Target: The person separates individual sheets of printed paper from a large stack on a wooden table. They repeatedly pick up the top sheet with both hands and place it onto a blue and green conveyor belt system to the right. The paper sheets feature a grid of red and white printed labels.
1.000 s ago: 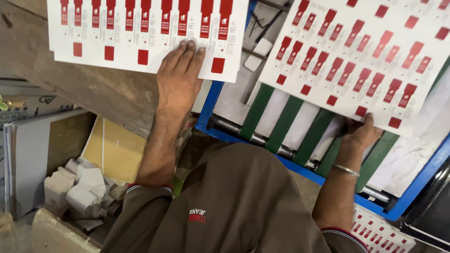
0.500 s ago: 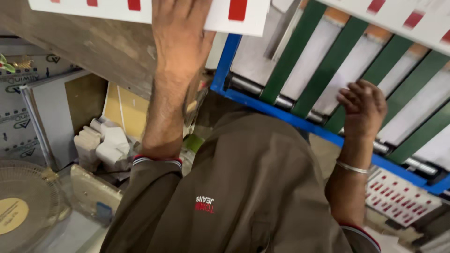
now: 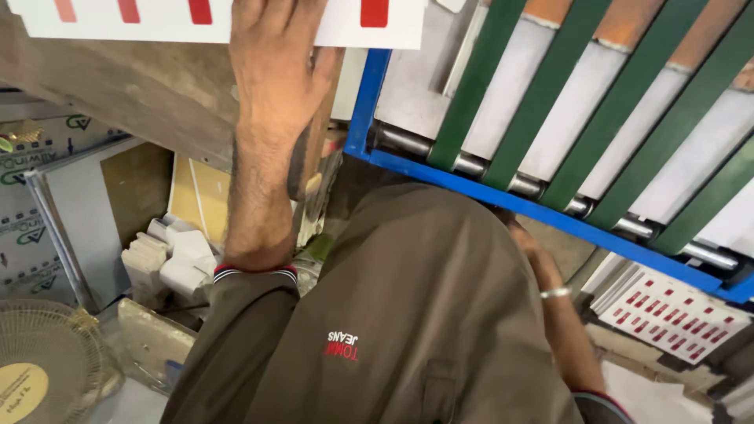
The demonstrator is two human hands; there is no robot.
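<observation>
Right hand (image 3: 528,245) now below printed sheet (image 3: 345,17)

Sheet under left hand (image 3: 345,23): white, with red rectangles in a row
Machine frame (image 3: 471,184): bright blue
Belts (image 3: 620,110): dark green stripes, over white and orange
Rollers (image 3: 471,163): grey metal
Shirt (image 3: 424,314): olive brown, small red and white mark, striped cuff
Stack at near right (image 3: 675,314): white, many small red marks
Bracelet (image 3: 555,292): silver
Fan (image 3: 47,369): gold wire, yellow centre

left hand (image 3: 275,71): fingertips getting cut off by top edge
right hand (image 3: 528,239): mostly hiding behind brown shirt (image 3: 408,314)
</observation>
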